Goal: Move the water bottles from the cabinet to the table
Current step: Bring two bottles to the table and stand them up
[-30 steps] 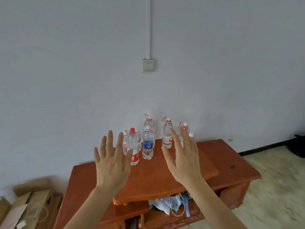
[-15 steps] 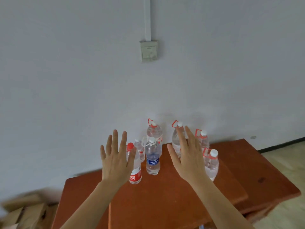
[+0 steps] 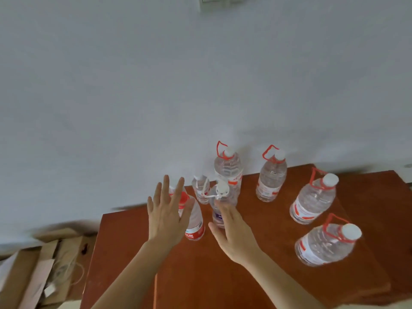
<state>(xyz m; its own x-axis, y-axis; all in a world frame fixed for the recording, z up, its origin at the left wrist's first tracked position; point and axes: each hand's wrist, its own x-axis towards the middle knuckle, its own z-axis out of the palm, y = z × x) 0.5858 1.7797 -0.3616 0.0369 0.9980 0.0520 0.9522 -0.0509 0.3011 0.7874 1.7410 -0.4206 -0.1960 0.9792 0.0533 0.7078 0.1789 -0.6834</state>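
Seven are plain to count on the red-brown wooden cabinet [image 3: 256,282], all upright. They are a red-capped bottle [image 3: 196,221], a small bottle [image 3: 200,190], a blue-labelled bottle [image 3: 220,197] and four big ones with red carry loops: the wall-side big bottle [image 3: 228,168], the middle big bottle [image 3: 270,179], the right big bottle [image 3: 312,199] and the nearest big bottle [image 3: 325,244]. Something pale behind the left fingers may be an eighth, but it is too hidden to say.

The left hand [image 3: 167,215] is raised in front of the red-capped bottle, with fingers straight and spread, holding nothing. The right hand [image 3: 234,233] is likewise flat and empty, its fingertips at the blue-labelled bottle; I cannot tell whether they touch it.

I judge the step to be the reach for a first pair — nothing is in hand yet, and the table is not in view. The next move calls for each hand to curl round the body of the bottle before it, below the shoulder, where the grip is surest. The small bottle and the wall-side big bottle stand close behind, so a straight lift upward looks safer than a sideways pull. After that the person must turn to find the table.

Cardboard boxes [image 3: 33,275] lie on the floor left of the cabinet, against the grey wall [image 3: 156,85].
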